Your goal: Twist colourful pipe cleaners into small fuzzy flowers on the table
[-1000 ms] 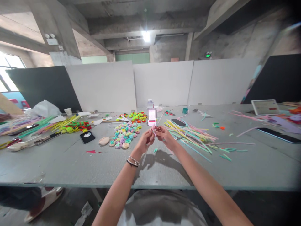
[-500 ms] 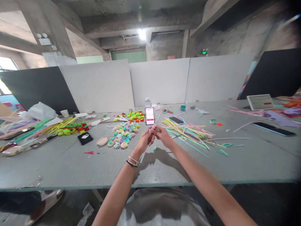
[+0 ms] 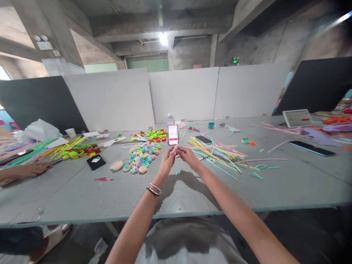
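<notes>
My left hand (image 3: 167,161) and my right hand (image 3: 187,156) meet above the middle of the table, fingers pinched around a small pink pipe cleaner piece (image 3: 175,149). Its exact shape is mostly covered by my fingers. Just behind them a phone (image 3: 173,135) with a lit screen stands upright against a clear bottle (image 3: 170,119). Left of my hands lies a heap of pastel coiled pipe cleaner pieces (image 3: 143,154). Loose pastel pipe cleaners (image 3: 220,152) spread out on the right, with scissors (image 3: 211,160) among them. A teal scrap (image 3: 178,172) rests below my hands.
Another person's hand (image 3: 38,168) lies on the table at the far left, near green and yellow pipe cleaners (image 3: 66,146). A black square card (image 3: 96,161) and a beige oval piece (image 3: 116,165) sit nearer. Phones (image 3: 312,148) and a tablet (image 3: 297,118) are at right.
Another person's hand has come onto the table at the far left. My view has turned slightly right. My hands stay together, and the pale strand that hung below them no longer shows.
</notes>
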The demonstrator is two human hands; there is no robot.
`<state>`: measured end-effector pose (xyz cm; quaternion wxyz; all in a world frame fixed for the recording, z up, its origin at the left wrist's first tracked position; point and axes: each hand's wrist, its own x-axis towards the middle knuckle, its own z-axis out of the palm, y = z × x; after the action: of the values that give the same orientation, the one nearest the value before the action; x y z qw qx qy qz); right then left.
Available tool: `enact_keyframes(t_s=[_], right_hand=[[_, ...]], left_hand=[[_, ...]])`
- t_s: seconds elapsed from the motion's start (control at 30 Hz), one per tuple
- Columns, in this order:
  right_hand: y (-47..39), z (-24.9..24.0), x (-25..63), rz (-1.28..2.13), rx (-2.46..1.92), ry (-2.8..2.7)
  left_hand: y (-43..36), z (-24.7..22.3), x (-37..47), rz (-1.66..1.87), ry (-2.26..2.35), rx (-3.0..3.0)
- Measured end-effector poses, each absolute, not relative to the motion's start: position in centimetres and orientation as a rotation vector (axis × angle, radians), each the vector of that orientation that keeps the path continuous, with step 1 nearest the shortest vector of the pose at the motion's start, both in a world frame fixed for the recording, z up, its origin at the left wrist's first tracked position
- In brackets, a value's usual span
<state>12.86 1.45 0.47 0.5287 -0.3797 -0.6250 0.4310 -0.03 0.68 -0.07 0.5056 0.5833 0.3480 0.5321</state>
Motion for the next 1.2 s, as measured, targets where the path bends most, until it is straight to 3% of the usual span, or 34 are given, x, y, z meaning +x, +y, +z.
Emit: enact_keyframes(t_s=[0.23,0.43,0.67,0.93,1.2], right_hand=[[1.5,0.3,12.9,1.041,-0.890,-1.390],[1.9,-0.1,13.0,1.040,-0.909,-1.291],[2.0,-0.1,13.2,1.102,-0.903,-1.230],[1.8,0.2,13.1,1.072,-0.849,-1.318],[1.1,0.6,13.1,1.055,-0.834,-1.387]], left_hand=[[0.5,0.3,-0.3,1.160,0.689,1.405],[0.7,-0.7,-0.5,1.370,1.138,1.923],[-0.3,-0.6,-0.6,1.328,1.335,2.269],[-0.2,-0.4,-0.5,1.519,1.096,2.008],[0.8,-0.3,-0.1,1.273,0.825,1.556]])
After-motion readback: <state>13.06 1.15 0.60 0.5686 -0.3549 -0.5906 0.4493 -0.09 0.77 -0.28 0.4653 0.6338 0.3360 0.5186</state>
